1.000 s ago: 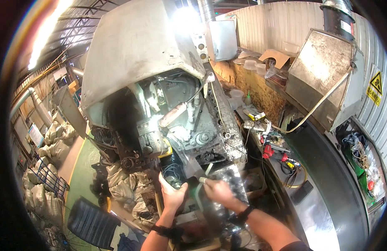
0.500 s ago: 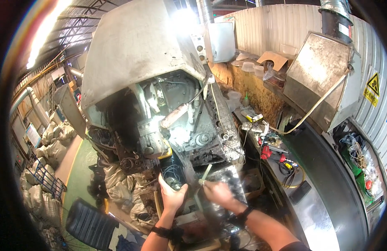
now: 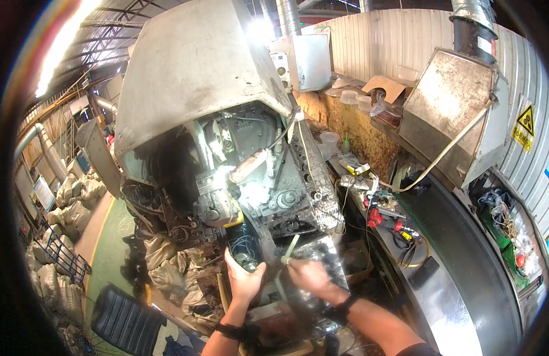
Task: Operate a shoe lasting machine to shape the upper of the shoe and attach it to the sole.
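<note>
My left hand [image 3: 244, 283] is closed around the lower end of a dark cylinder [image 3: 243, 240], thumb on its right side. The cylinder slants out of the front of a large grey, greasy machine [image 3: 280, 155], and thin strands or wires show at it. In my right hand [image 3: 312, 276], the fingers are curled round a slim pale yellow-green stick [image 3: 291, 245] that points up and slightly right. Its lower part is hidden by the fist. A shiny metal surface [image 3: 323, 252] lies just beyond the right hand. Below both hands the machine parts are dark and blurred.
A bright hand lamp [image 3: 248, 166] hangs inside the machine under its big pale hood [image 3: 194, 65]. At right, a metal bench carries a red power tool [image 3: 382, 220] and a phone [image 3: 425, 272], beside a dark belt [image 3: 464, 255]. A black chair [image 3: 127, 317] and sacks [image 3: 163, 252] stand left.
The whole view has shifted slightly. Both hands keep nearly the same places and grips, on the dark cylinder and the pale stick.
</note>
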The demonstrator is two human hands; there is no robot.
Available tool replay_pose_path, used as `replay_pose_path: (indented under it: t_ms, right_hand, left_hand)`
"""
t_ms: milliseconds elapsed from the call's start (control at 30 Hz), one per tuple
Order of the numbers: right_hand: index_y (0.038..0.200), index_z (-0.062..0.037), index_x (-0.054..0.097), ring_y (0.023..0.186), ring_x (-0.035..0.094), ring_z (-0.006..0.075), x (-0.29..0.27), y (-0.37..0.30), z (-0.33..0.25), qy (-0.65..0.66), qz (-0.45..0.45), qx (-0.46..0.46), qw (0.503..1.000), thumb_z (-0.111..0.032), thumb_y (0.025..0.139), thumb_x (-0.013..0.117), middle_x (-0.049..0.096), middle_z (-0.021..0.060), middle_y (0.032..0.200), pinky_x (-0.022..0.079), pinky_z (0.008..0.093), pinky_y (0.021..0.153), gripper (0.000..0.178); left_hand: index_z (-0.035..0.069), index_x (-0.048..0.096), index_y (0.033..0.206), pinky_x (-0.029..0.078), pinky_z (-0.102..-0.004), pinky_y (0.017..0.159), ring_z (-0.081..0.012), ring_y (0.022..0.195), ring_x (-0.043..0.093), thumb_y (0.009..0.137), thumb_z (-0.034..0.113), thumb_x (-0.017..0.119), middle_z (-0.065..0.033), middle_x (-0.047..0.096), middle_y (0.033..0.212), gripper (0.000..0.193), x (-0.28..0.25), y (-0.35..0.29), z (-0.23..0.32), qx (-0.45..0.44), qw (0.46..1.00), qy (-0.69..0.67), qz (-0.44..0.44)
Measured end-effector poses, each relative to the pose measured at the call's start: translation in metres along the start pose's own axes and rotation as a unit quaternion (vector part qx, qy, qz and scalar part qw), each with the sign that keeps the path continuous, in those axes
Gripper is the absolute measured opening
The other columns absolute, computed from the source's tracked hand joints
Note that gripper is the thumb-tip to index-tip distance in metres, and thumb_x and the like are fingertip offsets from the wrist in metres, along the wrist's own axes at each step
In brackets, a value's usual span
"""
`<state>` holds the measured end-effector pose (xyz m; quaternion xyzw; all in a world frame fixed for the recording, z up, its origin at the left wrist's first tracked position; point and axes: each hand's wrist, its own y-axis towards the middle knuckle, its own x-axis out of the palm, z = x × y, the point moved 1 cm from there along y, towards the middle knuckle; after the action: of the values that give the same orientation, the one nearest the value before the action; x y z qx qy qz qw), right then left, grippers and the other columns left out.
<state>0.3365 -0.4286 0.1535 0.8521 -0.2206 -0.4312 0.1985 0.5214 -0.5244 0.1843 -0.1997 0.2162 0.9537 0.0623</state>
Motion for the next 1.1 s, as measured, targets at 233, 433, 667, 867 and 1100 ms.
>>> replay_pose_path:
  t_ms: [233, 433, 667, 867, 1100]
  right_hand:
    - [0.106, -0.0042, 0.071, 0.069, 0.07, 0.0373, -0.006, 0.001, -0.006, -0.013, -0.043, 0.023, 0.999, -0.017, 0.095, 0.061, 0.071, 0.0193, 0.079, 0.056, 0.0471, 0.063, 0.019]
    - [0.105, -0.0045, 0.07, 0.068, 0.07, 0.0369, -0.009, 0.001, -0.008, -0.014, -0.042, 0.023, 0.999, -0.017, 0.094, 0.061, 0.07, 0.0198, 0.076, 0.056, 0.0472, 0.062, 0.019]
    - [0.106, -0.0047, 0.071, 0.066, 0.07, 0.0366, -0.009, 0.002, -0.009, -0.029, -0.059, 0.019, 0.998, -0.015, 0.094, 0.061, 0.07, 0.0193, 0.076, 0.056, 0.047, 0.062, 0.019]
    - [0.107, -0.0053, 0.071, 0.066, 0.069, 0.0374, -0.011, 0.001, -0.015, -0.034, -0.03, 0.011, 0.999, -0.016, 0.094, 0.061, 0.071, 0.0187, 0.076, 0.057, 0.0475, 0.062, 0.02]
    - [0.098, -0.0059, 0.07, 0.066, 0.069, 0.0382, -0.005, 0.006, -0.013, -0.045, -0.034, 0.002, 0.998, -0.023, 0.097, 0.062, 0.07, 0.0196, 0.075, 0.055, 0.0481, 0.061, 0.019]
  left_hand:
    - [0.002, 0.02, 0.153, 0.041, -0.0474, 0.109, -0.0424, 0.129, 0.05, 0.071, 0.014, 0.086, -0.0279, 0.047, 0.141, 0.107, -0.001, 0.0, -0.001, 0.006, 1.0, 0.004, 0.001]
    - [0.002, 0.02, 0.153, 0.041, -0.0474, 0.109, -0.0421, 0.13, 0.05, 0.071, 0.014, 0.086, -0.0279, 0.046, 0.142, 0.106, -0.002, -0.001, 0.007, -0.007, 1.0, 0.004, -0.005]
    - [0.001, 0.02, 0.154, 0.04, -0.0468, 0.111, -0.0429, 0.131, 0.049, 0.071, 0.017, 0.087, -0.0287, 0.046, 0.143, 0.107, -0.003, -0.002, 0.005, -0.023, 1.0, 0.009, -0.005]
    - [0.0, 0.02, 0.154, 0.04, -0.0477, 0.111, -0.0442, 0.131, 0.049, 0.071, 0.019, 0.088, -0.03, 0.045, 0.144, 0.109, -0.003, -0.003, 0.003, -0.021, 1.0, 0.017, -0.005]
    - [0.0, 0.022, 0.154, 0.043, -0.0445, 0.107, -0.0387, 0.125, 0.054, 0.071, 0.016, 0.088, -0.0272, 0.051, 0.139, 0.107, 0.0, -0.001, -0.001, 0.003, 1.0, 0.016, 0.022]
